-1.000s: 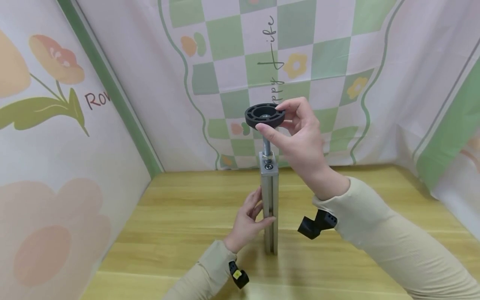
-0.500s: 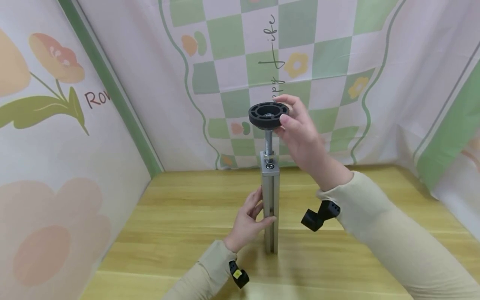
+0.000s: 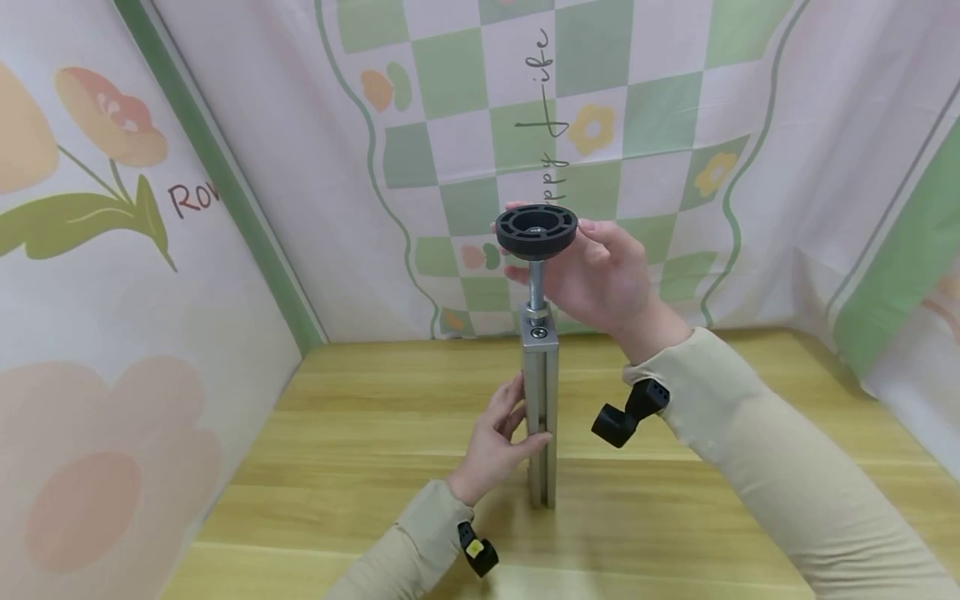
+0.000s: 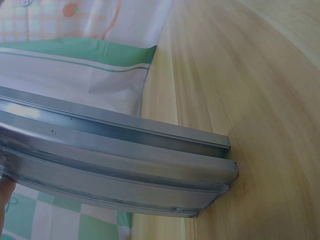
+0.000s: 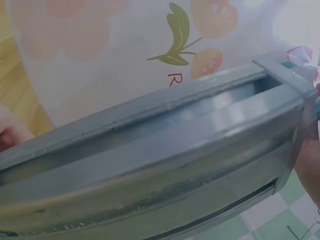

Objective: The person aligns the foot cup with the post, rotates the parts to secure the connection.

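In the head view, an aluminium profile (image 3: 542, 400) stands upright on the wooden table, an end plate and a bolt (image 3: 539, 332) on its top. A threaded rod with a nut (image 3: 537, 313) rises from the plate and carries a black round levelling foot (image 3: 537, 242), its ribbed underside facing up. My left hand (image 3: 491, 446) grips the lower profile, thumb across the near face. My right hand (image 3: 603, 279) reaches around behind the levelling foot, thumb at its right rim and fingertips showing at its left. In the left wrist view, the profile's slotted lower end (image 4: 200, 170) meets the tabletop.
The wooden table (image 3: 360, 417) extends around the profile. Behind it hangs a checkered printed curtain (image 3: 450, 150), and a flower-printed panel (image 3: 112, 292) stands at the left. Black camera mounts (image 3: 628, 415) are strapped to the sleeves.
My right hand slid from the foot's near and right side to behind it, its fingers now showing at the left. The left hand and profile stay in place.
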A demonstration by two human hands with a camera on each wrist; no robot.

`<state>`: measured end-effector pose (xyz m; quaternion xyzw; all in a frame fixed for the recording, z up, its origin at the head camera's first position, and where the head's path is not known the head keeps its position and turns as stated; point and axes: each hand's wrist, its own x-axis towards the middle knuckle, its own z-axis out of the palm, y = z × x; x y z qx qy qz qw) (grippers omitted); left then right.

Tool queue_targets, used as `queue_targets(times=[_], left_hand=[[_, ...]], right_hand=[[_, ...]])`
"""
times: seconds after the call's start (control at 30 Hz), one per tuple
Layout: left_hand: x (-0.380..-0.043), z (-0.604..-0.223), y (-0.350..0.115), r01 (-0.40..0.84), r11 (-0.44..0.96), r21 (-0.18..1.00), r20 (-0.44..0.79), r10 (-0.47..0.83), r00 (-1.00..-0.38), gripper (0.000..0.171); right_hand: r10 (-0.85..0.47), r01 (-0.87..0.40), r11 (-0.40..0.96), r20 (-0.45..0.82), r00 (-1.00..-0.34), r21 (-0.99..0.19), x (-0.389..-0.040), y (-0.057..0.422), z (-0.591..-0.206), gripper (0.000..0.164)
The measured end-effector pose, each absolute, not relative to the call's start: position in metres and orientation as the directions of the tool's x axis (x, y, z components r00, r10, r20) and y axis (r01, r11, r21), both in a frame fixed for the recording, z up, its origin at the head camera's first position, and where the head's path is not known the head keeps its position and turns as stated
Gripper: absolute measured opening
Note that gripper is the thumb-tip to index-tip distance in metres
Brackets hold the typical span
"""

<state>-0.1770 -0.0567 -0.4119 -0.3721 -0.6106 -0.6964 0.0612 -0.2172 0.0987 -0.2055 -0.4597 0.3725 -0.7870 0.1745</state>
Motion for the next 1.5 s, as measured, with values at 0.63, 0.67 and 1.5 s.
queue_targets(times=[0.63, 0.67, 1.5], left_hand=[[-0.177, -0.412, -0.057, 0.528, -0.248, 0.812, 0.583, 0.374, -0.721, 0.079], [-0.177, -0.412, -0.057, 0.530, -0.248, 0.811, 0.585, 0.373, -0.720, 0.080], [-0.177, -0.412, -0.056, 0.514, -0.254, 0.820, 0.573, 0.358, -0.737, 0.085]], right_hand=[[-0.569, -0.131, -0.674, 0.624, -0.536, -0.727, -0.218, 0.098, -0.206, 0.044], [-0.558, -0.144, -0.671, 0.623, -0.548, -0.727, -0.217, 0.099, -0.206, 0.043], [-0.244, -0.449, -0.355, 0.545, -0.802, -0.820, -0.189, 0.098, -0.194, 0.033]])
